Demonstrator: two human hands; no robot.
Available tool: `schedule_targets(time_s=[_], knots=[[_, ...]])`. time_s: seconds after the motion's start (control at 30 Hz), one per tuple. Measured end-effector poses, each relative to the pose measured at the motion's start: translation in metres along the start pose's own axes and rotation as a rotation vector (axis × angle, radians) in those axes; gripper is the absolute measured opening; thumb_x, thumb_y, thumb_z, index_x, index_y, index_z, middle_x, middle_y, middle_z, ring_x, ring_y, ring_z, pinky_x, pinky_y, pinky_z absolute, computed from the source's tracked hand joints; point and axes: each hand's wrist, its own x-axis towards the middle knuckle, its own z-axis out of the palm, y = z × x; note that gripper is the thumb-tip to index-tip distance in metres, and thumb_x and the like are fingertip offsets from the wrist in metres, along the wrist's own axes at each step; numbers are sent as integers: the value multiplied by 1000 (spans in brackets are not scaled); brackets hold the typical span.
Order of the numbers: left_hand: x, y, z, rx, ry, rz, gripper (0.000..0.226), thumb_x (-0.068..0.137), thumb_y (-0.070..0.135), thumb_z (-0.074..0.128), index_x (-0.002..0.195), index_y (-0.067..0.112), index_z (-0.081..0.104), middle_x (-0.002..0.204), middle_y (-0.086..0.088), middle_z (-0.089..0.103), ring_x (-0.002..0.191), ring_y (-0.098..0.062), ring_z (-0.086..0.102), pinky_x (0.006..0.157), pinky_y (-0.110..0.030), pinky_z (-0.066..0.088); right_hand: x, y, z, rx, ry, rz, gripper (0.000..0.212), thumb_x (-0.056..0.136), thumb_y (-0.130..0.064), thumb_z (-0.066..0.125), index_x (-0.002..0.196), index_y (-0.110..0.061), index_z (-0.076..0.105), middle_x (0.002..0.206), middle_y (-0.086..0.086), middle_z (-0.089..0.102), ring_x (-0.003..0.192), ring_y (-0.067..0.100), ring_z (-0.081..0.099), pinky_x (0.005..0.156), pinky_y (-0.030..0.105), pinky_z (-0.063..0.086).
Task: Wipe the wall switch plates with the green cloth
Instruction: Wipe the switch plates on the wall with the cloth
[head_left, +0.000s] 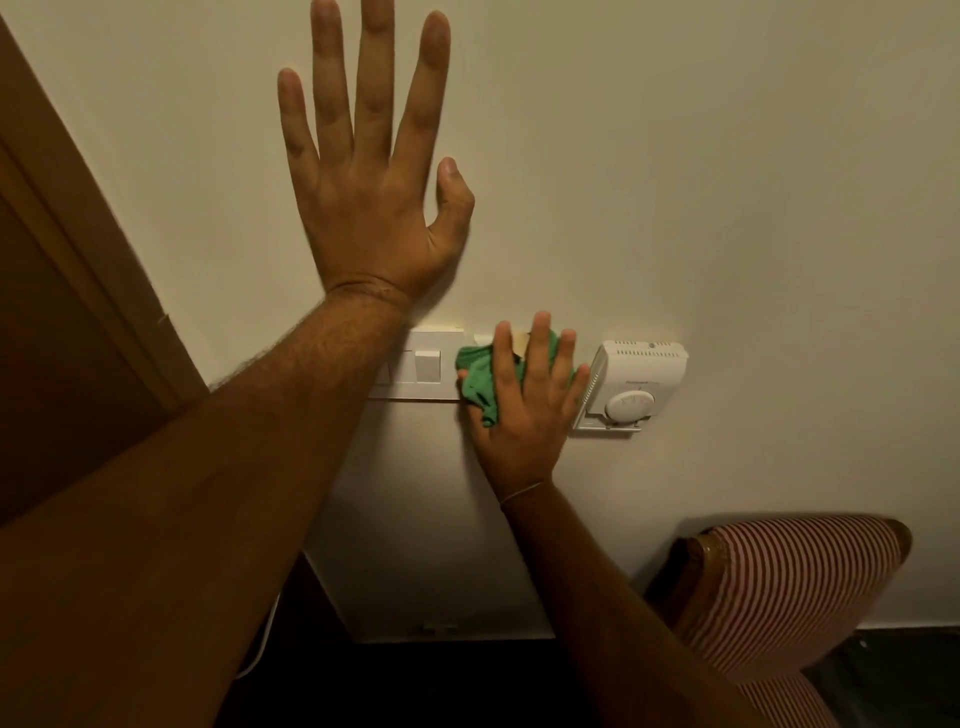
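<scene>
A left hand lies flat on the wall, fingers spread upward. The right hand, fingers extended, presses the green cloth against a switch plate beside a thermostat.

Wall, cream. On it: switch plate left, thermostat right, cloth between them, pressed by right hand. Left hand flat above.

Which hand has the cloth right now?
The right hand, pressing the green cloth to the wall between the switch plate and the thermostat. The left hand lies flat on the wall higher up, holding nothing.
</scene>
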Motion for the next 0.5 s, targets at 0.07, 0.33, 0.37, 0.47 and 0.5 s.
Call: schedule_targets(time_s=[0.07, 0.33, 0.37, 0.47, 0.5], knots=[[0, 0, 0, 4, -2, 1, 78, 101, 46, 60, 171, 19, 41, 173, -25, 42, 159, -52, 38, 131, -69, 24, -14, 3, 0, 5, -22, 31, 86, 107, -55, 49, 175, -31, 2, 182, 2, -11, 169, 30, -10, 135, 52, -5], [-1, 1, 1, -2, 10, 2, 76, 103, 46, 59, 172, 20, 41, 173, -24, 42, 159, -52, 38, 131, -69, 24, -16, -13, 1, -123, -63, -265, 101, 96, -44, 64, 175, -25, 5, 183, 4, -6, 169, 29, -5, 135, 51, -7], [-1, 0, 0, -5, 11, 1, 76, 103, 45, 59, 172, 19, 41, 173, -24, 42, 159, -52, 38, 131, -69, 24, -9, -17, -1, -123, -49, -273, 101, 96, -41, 66, 175, -24, 6, 183, 4, -5, 170, 29, -4, 135, 50, -7], [-1, 0, -1, -23, 10, 3, 78, 101, 44, 61, 172, 19, 40, 173, -25, 41, 160, -52, 36, 132, -69, 22, 11, -22, -7, -103, -18, -232, 106, 96, -39, 71, 175, -23, 2, 182, 4, -10, 169, 28, -6, 135, 51, -9], [-2, 0, -1, -27, 10, 5, 79, 100, 43, 61, 172, 19, 40, 174, -24, 40, 160, -52, 35, 132, -68, 21, 16, -20, -9, -87, -15, -193, 107, 96, -41, 70, 175, -24, -1, 182, 3, -12, 169, 27, -9, 135, 52, -9]])
